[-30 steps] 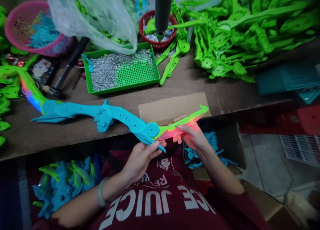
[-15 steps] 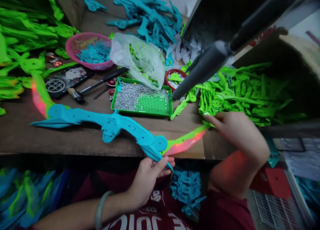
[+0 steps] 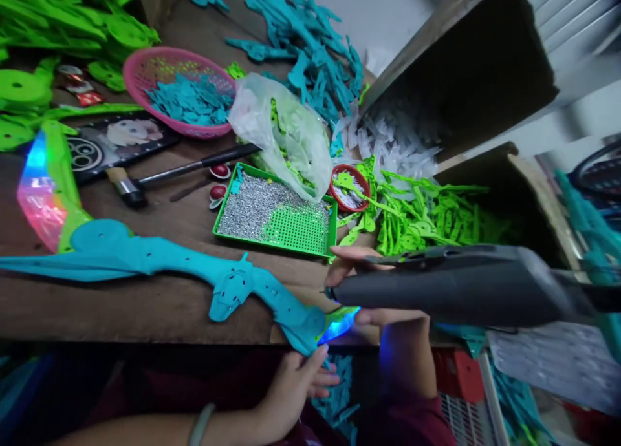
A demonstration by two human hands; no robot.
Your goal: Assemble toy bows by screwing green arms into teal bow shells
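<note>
A blue and green plastic toy bow [image 3: 184,258] lies along the front of the table, its translucent limb ends glowing red and blue. My left hand [image 3: 295,388], with a bangle on the wrist, pinches the bow's right tip at the table edge, thumb on top and fingers underneath. Around the front part of a dark electric screwdriver [image 3: 451,287] is my right hand [image 3: 352,265], partly hidden behind the tool. The screwdriver lies nearly level, its bit pointing left above the bow's right limb. Small screws [image 3: 242,203] fill much of a green tray [image 3: 272,242] behind the bow.
A pink basket [image 3: 130,87] of blue pieces, a hammer [image 3: 194,165] and a plastic bag [image 3: 301,142] stand behind. Green parts [image 3: 431,220] are heaped at right beside a small red bowl [image 3: 366,203]. Blue parts [image 3: 310,45] lie at the back.
My right hand has left the green parts pile and moved left to the screwdriver, which has swung down from its slanted position to nearly level. The bow's lights have turned partly blue.
</note>
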